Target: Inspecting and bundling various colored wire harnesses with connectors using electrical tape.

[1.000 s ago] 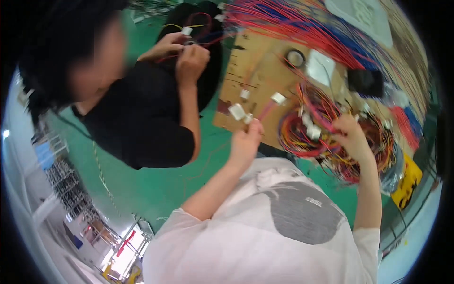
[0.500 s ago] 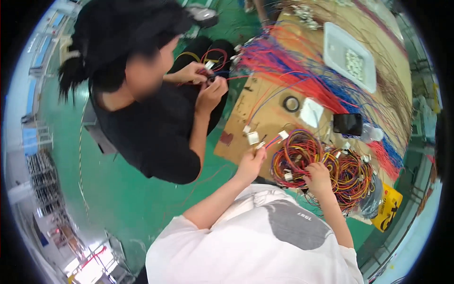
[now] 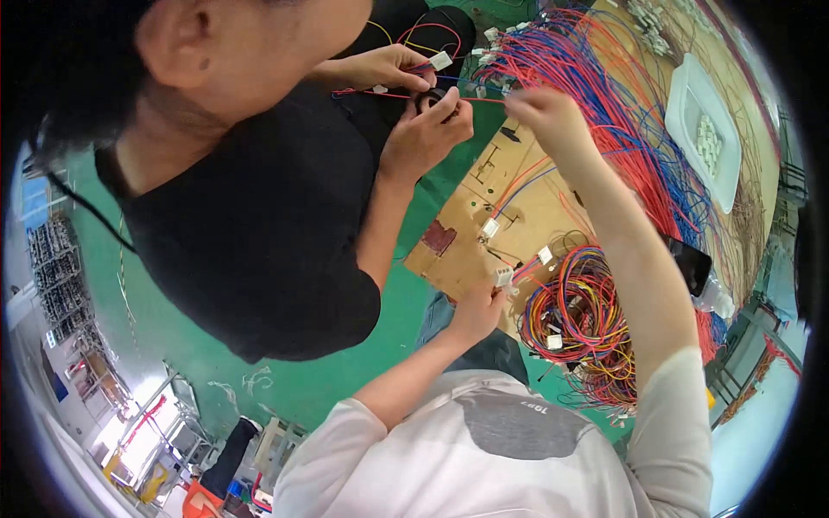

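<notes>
While the left hand (image 3: 477, 312) is pinching a white connector (image 3: 503, 277) on the cardboard board (image 3: 528, 207), the right hand (image 3: 544, 116) is gripping red and blue wires (image 3: 604, 95).

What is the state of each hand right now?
Left hand: closed on a white connector at the cardboard board edge.
Right hand: pinching the red and blue wires.

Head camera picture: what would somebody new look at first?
Probably the big fan of red and blue wires spread over the brown board at the upper right, where the right hand reaches in. Lower right lies a coiled bundle of many-coloured wires, with the left hand at a white connector beside it. A co-worker in black fills the left.
</notes>
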A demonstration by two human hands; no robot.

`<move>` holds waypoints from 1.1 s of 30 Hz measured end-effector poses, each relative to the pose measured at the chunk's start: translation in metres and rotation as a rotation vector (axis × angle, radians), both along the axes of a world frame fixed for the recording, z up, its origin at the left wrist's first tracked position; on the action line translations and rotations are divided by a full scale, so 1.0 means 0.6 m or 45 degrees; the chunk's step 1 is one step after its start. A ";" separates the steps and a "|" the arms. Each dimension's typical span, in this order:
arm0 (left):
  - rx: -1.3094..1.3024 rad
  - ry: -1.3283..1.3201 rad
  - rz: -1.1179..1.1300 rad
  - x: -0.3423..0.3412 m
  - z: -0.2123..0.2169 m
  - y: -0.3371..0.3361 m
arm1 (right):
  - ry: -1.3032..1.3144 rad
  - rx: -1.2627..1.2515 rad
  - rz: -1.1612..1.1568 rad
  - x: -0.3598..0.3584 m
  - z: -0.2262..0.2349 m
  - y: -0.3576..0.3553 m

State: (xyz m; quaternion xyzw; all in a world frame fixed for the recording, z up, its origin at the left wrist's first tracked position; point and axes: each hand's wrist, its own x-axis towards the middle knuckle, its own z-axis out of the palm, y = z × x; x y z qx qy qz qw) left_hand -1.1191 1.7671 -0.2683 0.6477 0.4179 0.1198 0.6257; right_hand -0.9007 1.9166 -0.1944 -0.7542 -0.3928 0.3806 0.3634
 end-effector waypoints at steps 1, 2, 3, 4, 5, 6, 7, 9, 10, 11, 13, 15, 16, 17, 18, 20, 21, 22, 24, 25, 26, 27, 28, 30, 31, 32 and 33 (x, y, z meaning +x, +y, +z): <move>-0.086 0.045 0.001 -0.007 -0.005 -0.006 | 0.120 -0.083 0.016 -0.002 -0.018 0.043; -0.170 0.078 -0.008 -0.008 -0.010 -0.009 | 0.321 0.069 -0.104 -0.007 -0.049 0.075; -0.173 0.081 -0.023 -0.009 -0.012 -0.010 | 0.188 0.001 0.037 0.000 -0.063 0.105; -0.197 0.072 0.006 -0.013 -0.010 -0.012 | 0.235 0.020 0.019 -0.008 -0.083 0.126; -0.223 0.062 0.037 -0.018 -0.005 -0.015 | 0.107 -0.073 0.046 -0.010 -0.097 0.145; -0.227 0.063 0.024 -0.017 0.000 -0.015 | 0.107 -0.077 0.033 -0.014 -0.109 0.155; -0.153 0.023 0.037 -0.015 0.006 -0.014 | 0.148 -0.040 -0.023 -0.020 -0.122 0.160; -0.078 0.005 0.066 -0.017 0.017 -0.011 | 0.271 -0.079 -0.040 -0.032 -0.129 0.167; -0.143 -0.050 0.079 -0.018 0.020 -0.008 | 0.281 -0.080 -0.040 -0.032 -0.129 0.168; -0.210 -0.101 0.095 -0.021 0.028 -0.006 | 0.353 -0.065 -0.037 -0.035 -0.122 0.168; -0.222 -0.117 0.118 -0.010 0.067 0.026 | 0.506 -0.021 -0.062 -0.027 -0.117 0.167; -0.236 -0.139 0.130 -0.004 0.083 0.054 | 0.498 -0.038 -0.106 -0.021 -0.111 0.169; -0.319 -0.188 0.250 -0.005 0.084 0.063 | 0.494 -0.052 -0.138 -0.020 -0.109 0.170; -0.408 -0.242 0.363 -0.004 0.085 0.074 | 0.522 -0.048 -0.109 -0.011 -0.105 0.168; -0.412 -0.225 0.367 -0.008 0.091 0.092 | 0.539 -0.057 -0.110 -0.020 -0.081 0.169; -0.384 -0.212 0.442 -0.004 0.105 0.132 | 1.023 -0.122 -0.356 -0.033 -0.016 0.159; -0.397 -0.209 0.432 0.002 0.110 0.150 | 1.089 -0.114 -0.294 -0.018 -0.026 0.153; -0.421 -0.203 0.479 0.009 0.115 0.167 | 1.086 -0.120 -0.310 0.000 -0.036 0.147; -0.435 -0.254 0.633 0.042 0.126 0.192 | 1.101 -0.089 -0.088 0.019 -0.045 0.140; -0.464 -0.310 0.642 0.050 0.122 0.203 | 1.065 -0.099 -0.064 0.020 -0.043 0.135; -0.487 -0.370 0.648 0.059 0.120 0.213 | 1.069 -0.098 -0.068 0.026 -0.049 0.129; -0.492 -0.375 0.638 0.070 0.118 0.222 | 1.154 0.103 0.175 0.041 -0.062 0.120; -0.437 -0.394 0.643 0.080 0.116 0.231 | 1.227 0.306 0.422 0.053 -0.076 0.116; -0.384 -0.404 0.650 0.087 0.109 0.243 | 1.268 0.314 0.451 0.043 -0.067 0.117; -0.372 -0.411 0.669 0.089 0.107 0.250 | 1.213 0.138 0.230 0.040 -0.061 0.113; -0.358 -0.416 0.690 0.089 0.105 0.253 | 1.153 -0.038 0.013 0.030 -0.043 0.113; -0.347 -0.454 0.696 0.089 0.103 0.254 | 1.121 -0.052 -0.014 0.026 -0.040 0.113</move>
